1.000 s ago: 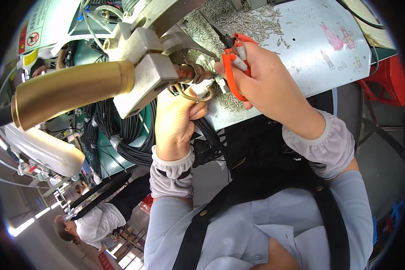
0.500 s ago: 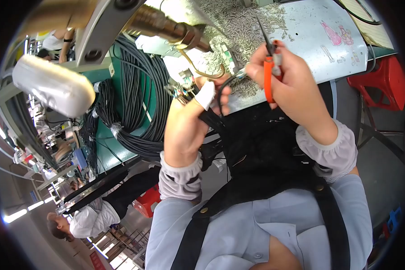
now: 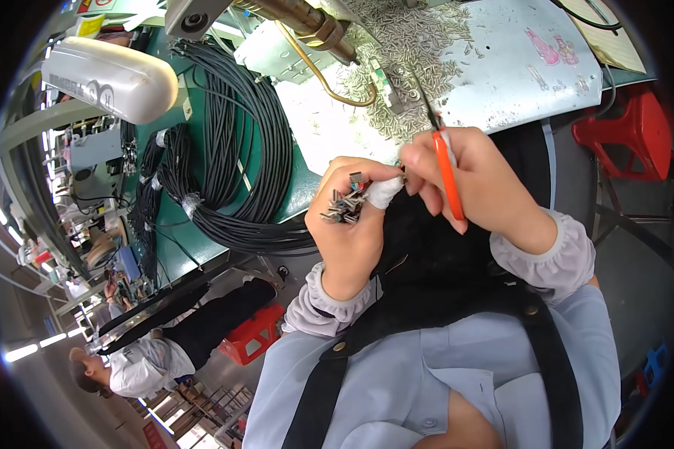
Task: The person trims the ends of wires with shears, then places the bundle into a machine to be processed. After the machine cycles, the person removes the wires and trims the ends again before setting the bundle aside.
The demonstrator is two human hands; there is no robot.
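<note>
My left hand [image 3: 352, 224] is closed around a bundle of cable ends [image 3: 343, 207], whose metal-tipped wires poke out beside the thumb. That thumb has a white wrap [image 3: 383, 192]. My right hand [image 3: 487, 176] carries orange-handled pliers [image 3: 448, 168] in its palm, their slim dark jaws pointing away from me. Its thumb and forefinger meet the left fingertips at a small wire end [image 3: 401, 168]; the exact grip there is too small to tell. Just beyond my hands, many small metal pins [image 3: 397, 52] lie heaped on a pale metal plate [image 3: 513, 82].
A press head with a brass-coloured nozzle [image 3: 329, 37] and a bent copper tube [image 3: 326, 84] hangs over the plate. Coiled black cables [image 3: 266, 150] cover the green bench at left. A white lamp [image 3: 108, 78] juts in. A red stool [image 3: 640, 135] stands right; another person [image 3: 153, 363] is at left.
Both hands have drawn back from the press toward my body, and the left has turned so the wire ends face up. The pliers have come nearer with the right hand.
</note>
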